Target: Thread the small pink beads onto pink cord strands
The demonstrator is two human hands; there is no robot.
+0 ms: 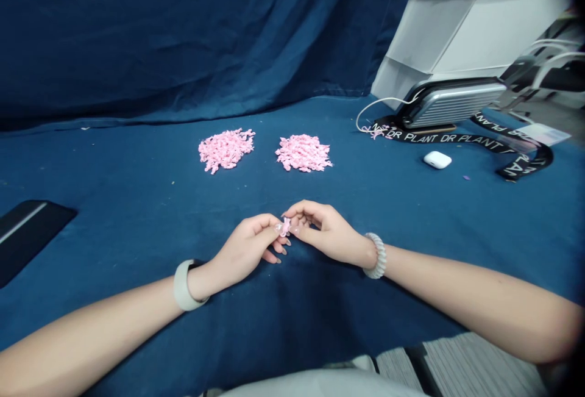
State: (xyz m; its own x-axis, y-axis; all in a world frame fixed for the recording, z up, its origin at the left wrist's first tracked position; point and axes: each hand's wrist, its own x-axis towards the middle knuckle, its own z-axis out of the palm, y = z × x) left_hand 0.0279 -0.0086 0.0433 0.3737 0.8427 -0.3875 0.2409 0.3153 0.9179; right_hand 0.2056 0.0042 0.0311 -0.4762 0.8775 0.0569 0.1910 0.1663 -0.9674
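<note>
Between my two hands is a small pink bow-like piece (286, 227), pinched from both sides. The thumb and fingers of my left hand (249, 241) grip its left side, with the other fingers curled below. My right hand (326, 232) pinches its right side, thumb below and index finger arched over the top. Part of the piece is hidden by the fingertips. Beyond the hands lie two heaps of small pink pieces on the blue cloth (150, 202), a left heap (225, 150) and a right heap (303, 153).
At the back right stands a silver ribbed case (461, 104) with a white cable. A black lettered strap (448, 138) curls around it. A white earbud case (437, 160) lies in front. A flat dark object (31, 232) rests at the left edge. Blue fabric (183, 31) hangs behind.
</note>
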